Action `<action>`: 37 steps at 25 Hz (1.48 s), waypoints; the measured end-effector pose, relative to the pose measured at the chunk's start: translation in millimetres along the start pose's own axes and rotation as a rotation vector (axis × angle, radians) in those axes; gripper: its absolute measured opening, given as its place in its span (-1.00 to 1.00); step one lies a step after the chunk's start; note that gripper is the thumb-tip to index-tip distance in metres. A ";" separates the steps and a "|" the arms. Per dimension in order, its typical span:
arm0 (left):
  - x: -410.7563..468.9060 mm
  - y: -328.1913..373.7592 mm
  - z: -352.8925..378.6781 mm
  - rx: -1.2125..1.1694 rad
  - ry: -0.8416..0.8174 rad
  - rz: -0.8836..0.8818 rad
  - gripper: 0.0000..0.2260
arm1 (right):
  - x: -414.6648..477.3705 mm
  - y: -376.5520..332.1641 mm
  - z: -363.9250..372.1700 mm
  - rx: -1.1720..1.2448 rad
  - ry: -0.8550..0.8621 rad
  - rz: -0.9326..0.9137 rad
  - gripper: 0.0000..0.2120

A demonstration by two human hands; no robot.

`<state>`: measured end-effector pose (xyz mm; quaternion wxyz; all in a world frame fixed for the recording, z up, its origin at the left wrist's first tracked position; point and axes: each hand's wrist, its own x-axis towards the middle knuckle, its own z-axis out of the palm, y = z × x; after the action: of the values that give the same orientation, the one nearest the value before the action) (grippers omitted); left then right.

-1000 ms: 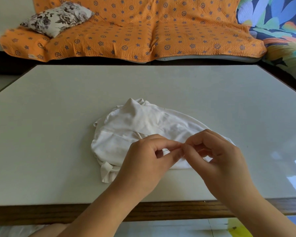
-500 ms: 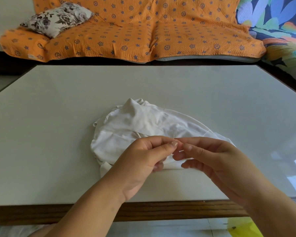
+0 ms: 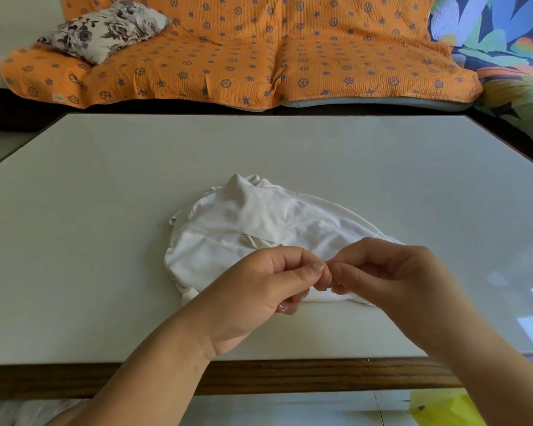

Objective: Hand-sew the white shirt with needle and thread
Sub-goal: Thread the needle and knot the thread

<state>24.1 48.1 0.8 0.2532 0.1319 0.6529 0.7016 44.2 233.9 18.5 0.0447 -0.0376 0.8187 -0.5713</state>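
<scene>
Near edge: both forearms come in from the bottom of the view, over the tabletop's wooden lip. A yellow object sits below the right grip and is cut off by the frame, so I can't name it.
Left hand: the grip is pinched closed, thumb pressed to forefinger, and the other fingers are curled under the palm.
Right hand: its grip is closed too, knuckles up and fingers curled, with its tips right against the left grip's tips.
Between the tips: whatever is pinched there is too fine to see. No needle or thread can be made out, so I can't tell what either grip holds.
White shirt: it lies bunched on the tabletop, directly under and beyond both grips. Its near hem passes beneath the fingers, but I can't tell whether they touch it.
Hidden: the right hand covers the shirt's near right part, and the left hand covers part of the front hem.
Far beyond the grips: an orange star-patterned sofa cover, a floral pillow far left, and bright patterned fabric far right.
</scene>
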 end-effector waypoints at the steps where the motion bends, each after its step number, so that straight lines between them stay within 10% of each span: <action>1: -0.1 0.3 0.3 0.018 0.001 -0.004 -0.77 | -1.2 -0.7 1.4 -0.059 0.023 -0.021 -0.86; 6: 0.2 -0.2 3.4 0.028 0.021 -0.030 -0.77 | -2.8 4.3 9.1 -0.205 0.126 -0.165 -0.82; 26: 2.3 -6.6 5.2 -0.033 0.258 -0.025 -0.79 | 6.6 11.5 6.6 0.504 -0.033 0.101 -0.79; 37: 1.0 -11.4 11.4 0.345 0.397 0.129 -0.86 | -2.5 14.0 21.2 -0.030 0.261 -0.117 -0.88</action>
<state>31.2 58.6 -9.2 0.0488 0.0743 0.7900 0.6067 49.0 219.2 -1.9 -0.0964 -0.0114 0.8225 -0.5604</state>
